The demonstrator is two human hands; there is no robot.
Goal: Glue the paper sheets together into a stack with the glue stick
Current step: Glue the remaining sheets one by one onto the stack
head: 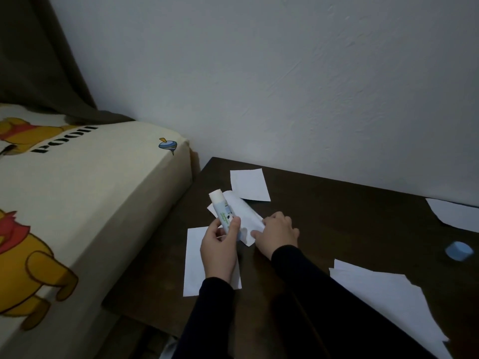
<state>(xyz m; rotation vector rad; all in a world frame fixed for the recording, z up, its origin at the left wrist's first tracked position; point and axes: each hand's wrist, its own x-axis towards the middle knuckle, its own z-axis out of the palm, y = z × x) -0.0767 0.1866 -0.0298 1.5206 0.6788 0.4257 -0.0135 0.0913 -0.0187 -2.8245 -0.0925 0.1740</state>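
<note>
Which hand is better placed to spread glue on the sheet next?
Left. The left hand already grips the uncapped glue stick, its tip up, right beside the sheet. The right hand holds that sheet's near edge, so it should steady it.

Left hand (219,251) raised, back toward the camera, fingers and thumb curled round the glue stick (222,211) (bare tip pointing up and away). Right hand (276,233) lower, knuckles up, fingers bent onto a sheet (245,216). Both forearms in dark sleeves, converging from the lower edge.
</note>
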